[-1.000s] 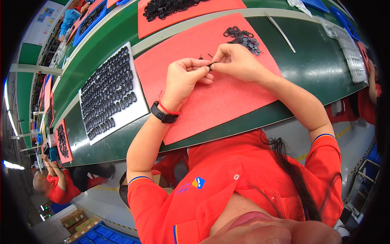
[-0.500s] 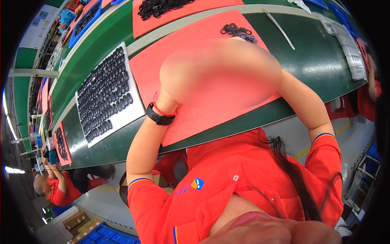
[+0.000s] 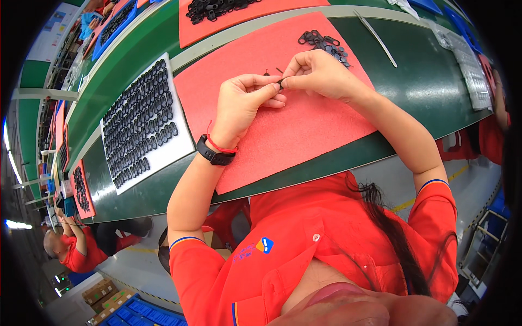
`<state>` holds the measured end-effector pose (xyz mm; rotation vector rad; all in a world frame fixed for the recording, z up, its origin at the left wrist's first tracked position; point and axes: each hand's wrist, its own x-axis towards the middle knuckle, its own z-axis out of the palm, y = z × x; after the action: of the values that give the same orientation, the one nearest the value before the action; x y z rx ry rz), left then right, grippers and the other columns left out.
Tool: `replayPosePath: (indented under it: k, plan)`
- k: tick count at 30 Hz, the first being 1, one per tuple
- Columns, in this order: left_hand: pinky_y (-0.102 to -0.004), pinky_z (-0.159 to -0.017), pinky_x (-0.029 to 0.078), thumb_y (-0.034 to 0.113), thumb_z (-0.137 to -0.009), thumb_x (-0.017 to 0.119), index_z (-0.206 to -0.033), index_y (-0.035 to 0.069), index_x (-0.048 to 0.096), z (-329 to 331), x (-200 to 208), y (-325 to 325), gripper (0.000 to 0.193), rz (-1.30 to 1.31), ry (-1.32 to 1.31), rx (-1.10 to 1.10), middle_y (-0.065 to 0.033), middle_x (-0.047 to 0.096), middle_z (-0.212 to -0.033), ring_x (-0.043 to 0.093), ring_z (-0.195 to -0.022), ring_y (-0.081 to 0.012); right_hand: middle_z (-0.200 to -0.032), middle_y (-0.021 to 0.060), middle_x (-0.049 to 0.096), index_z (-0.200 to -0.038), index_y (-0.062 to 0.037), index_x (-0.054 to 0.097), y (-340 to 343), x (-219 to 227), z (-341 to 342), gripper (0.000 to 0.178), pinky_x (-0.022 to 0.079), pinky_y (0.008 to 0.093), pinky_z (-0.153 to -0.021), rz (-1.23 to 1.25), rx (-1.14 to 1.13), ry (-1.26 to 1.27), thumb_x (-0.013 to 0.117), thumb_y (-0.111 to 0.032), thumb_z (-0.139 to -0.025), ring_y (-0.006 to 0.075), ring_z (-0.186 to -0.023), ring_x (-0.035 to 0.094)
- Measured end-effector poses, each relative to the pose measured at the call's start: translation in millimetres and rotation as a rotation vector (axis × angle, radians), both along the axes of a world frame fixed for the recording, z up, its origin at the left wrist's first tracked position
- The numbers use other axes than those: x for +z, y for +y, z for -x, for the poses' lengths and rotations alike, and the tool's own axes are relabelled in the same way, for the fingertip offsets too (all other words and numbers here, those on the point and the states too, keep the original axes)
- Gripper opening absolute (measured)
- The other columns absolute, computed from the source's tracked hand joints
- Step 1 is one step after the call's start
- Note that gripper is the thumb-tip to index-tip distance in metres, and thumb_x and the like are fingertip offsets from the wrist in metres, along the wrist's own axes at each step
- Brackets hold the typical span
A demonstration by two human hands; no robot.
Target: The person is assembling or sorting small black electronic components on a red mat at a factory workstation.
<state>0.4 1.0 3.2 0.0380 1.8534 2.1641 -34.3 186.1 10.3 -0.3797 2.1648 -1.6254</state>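
Note:
Over the pink foam mat (image 3: 261, 149), my left hand (image 3: 239, 103) and my right hand (image 3: 323, 76) meet fingertip to fingertip. Thumbs and forefingers of both pinch a small black part (image 3: 280, 83); the fingers mostly cover it, so its exact kind cannot be made out. Just beyond my left fingertips shows another small dark piece (image 3: 266, 73). Past my right hand, at the mat's far right corner, lies a loose pile of black oval rings (image 3: 314, 38) and greyish discs (image 3: 340, 53).
Left of the mat, a white tray (image 3: 169, 158) carries rows of black oval parts. Tweezers (image 3: 376, 38) lie on the green table (image 3: 413, 81) to the right, with clear plastic trays (image 3: 462, 68) beyond. A black heap (image 3: 215, 10) sits opposite. A co-worker (image 3: 81, 247) is far left.
My forearms hold nearly the same place. The hands are blurred over in the earlier frame, so any change in the fingers or the part cannot be told.

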Motion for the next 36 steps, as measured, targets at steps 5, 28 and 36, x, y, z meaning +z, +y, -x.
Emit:
replayPosePath:
  k: [5,28,36]
  plan:
    - [-0.0264,-0.062,0.055,-0.001,-0.081,0.06,-0.094,-0.009,0.061,0,0,0,0.016,0.013,-0.018,0.002,-0.0149,0.065,-0.079,0.066,-0.066,-0.0183,-0.067,0.0008,0.058,-0.08,-0.0008,0.06,-1,-3,-1,0.017,0.033,0.0196,-0.044,-0.038,-0.001,0.012,0.068,-0.014,-0.075,0.0044,-0.053,0.047]
    - [-0.0242,-0.054,0.053,0.003,-0.081,0.061,-0.093,-0.009,0.06,0,-7,-2,0.017,0.024,0.015,0.028,-0.013,0.064,-0.074,0.064,-0.06,-0.0159,-0.068,-0.0012,0.053,-0.077,-0.0029,0.054,-5,-10,-2,0.012,0.033,0.0169,-0.049,-0.14,0.056,0.171,0.06,-0.013,-0.079,0.002,-0.058,0.045]
    - [-0.0223,-0.051,0.051,0.002,-0.079,0.058,-0.089,-0.006,0.062,0,10,-24,0.013,0.247,0.219,-0.015,-0.0098,0.064,-0.077,0.061,-0.06,-0.0107,-0.069,-0.0025,0.052,-0.085,-0.003,0.055,-10,-1,-15,0.014,0.03,0.0154,-0.047,-0.001,-0.004,0.106,0.057,-0.017,-0.088,0.0011,-0.054,0.04]
